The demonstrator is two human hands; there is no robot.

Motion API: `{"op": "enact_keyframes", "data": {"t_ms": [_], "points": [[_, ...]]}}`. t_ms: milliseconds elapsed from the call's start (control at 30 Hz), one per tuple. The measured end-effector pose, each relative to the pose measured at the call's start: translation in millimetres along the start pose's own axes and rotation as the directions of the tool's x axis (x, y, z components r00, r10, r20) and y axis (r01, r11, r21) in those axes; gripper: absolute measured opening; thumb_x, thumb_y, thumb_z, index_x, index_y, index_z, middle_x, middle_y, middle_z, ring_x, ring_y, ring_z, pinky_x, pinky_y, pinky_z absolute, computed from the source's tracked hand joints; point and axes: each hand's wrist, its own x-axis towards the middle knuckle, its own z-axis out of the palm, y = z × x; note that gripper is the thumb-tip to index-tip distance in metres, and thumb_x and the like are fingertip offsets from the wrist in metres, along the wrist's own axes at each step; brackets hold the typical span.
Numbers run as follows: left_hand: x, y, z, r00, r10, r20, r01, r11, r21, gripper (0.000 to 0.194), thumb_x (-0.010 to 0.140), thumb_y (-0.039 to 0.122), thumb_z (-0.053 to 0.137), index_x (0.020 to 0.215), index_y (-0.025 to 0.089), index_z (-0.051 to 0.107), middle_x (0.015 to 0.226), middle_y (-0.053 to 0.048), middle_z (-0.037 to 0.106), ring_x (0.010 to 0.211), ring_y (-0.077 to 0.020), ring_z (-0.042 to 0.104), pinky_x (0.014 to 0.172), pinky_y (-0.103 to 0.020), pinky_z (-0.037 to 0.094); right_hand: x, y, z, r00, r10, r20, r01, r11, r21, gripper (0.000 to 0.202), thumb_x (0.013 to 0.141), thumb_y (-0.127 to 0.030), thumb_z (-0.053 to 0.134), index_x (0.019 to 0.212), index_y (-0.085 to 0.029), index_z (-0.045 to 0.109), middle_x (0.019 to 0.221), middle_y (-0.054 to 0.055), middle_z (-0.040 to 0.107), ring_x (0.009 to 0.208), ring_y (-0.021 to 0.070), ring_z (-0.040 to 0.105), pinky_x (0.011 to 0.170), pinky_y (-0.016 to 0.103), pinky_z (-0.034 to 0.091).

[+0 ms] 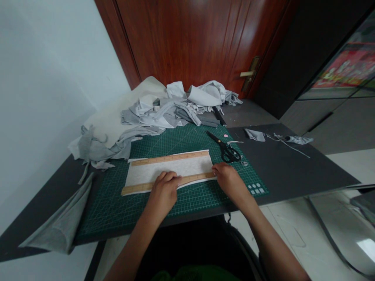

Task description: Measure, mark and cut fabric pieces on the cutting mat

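A rectangle of white fabric (187,168) lies on the green cutting mat (187,134). One wooden ruler (170,157) runs along its far edge and a second, lower wooden ruler (137,189) along its near edge. My left hand (164,187), fingers bent and together, grips the lower ruler near its middle. At that ruler's right end my right hand (225,176) is closed in a pinch; its fingertips partly hide the ruler end and fabric corner. Black-handled scissors (227,150) rest just beyond my right hand, blades pointing to the far left.
Grey and white fabric scraps (175,107) are heaped at the back, beside a cream cloth (129,111). A grey cloth (63,222) hangs over the near left table edge. Small scraps and cord (288,140) lie on the right. A wooden door (193,43) stands behind.
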Motion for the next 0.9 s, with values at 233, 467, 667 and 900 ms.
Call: {"op": "enact_keyframes", "data": {"t_ms": [233,467,667,900], "points": [[-0.2,-1.6,1.4,1.0,0.016,-0.015,-0.016,1.0,0.002,0.04,0.09,-0.004,0.051,0.108,0.02,0.078,0.103,-0.007,0.069,0.096,-0.0242,0.057,0.087,-0.04,0.053,-13.5,0.7,-20.5,0.991,0.01,0.137,-0.015,0.999,0.037,0.023,0.095,-0.008,0.054,0.092,-0.016,0.075,0.091,0.009,0.077,0.087,0.0194,0.071,0.078,0.026,0.042],[-0.8,-3.1,1.2,1.0,0.013,-0.017,-0.013,1.0,-0.007,0.044,0.087,-0.005,0.05,0.108,0.022,0.078,0.104,-0.007,0.069,0.099,-0.024,0.057,0.089,-0.04,0.053,-22.7,-16.7,-29.2,1.0,-0.009,0.017,0.01,0.996,-0.092,0.029,0.093,-0.004,0.048,0.103,-0.016,0.072,0.103,0.011,0.075,0.09,0.0221,0.07,0.082,0.03,0.046],[1.1,-0.9,-0.8,1.0,0.003,0.005,-0.003,1.0,0.005,0.037,0.09,-0.002,0.049,0.1,0.019,0.077,0.099,-0.007,0.068,0.095,-0.0237,0.056,0.087,-0.038,0.052,-38.9,-77.7,3.4,0.951,-0.28,0.13,0.301,0.934,-0.194,0.045,0.082,0.001,0.053,0.124,-0.005,0.067,0.138,0.023,0.066,0.126,0.0313,0.063,0.115,0.043,0.041],[1.5,-3.1,1.2,1.0,0.018,-0.009,-0.018,1.0,-0.011,0.04,0.09,-0.001,0.047,0.106,0.02,0.077,0.1,-0.007,0.068,0.096,-0.024,0.056,0.088,-0.039,0.051,-42.9,-93.3,13.3,0.954,-0.208,0.216,0.254,0.942,-0.217,0.053,0.087,0.001,0.048,0.139,0.001,0.059,0.152,0.028,0.052,0.144,0.0327,0.05,0.122,0.045,0.037]]}}
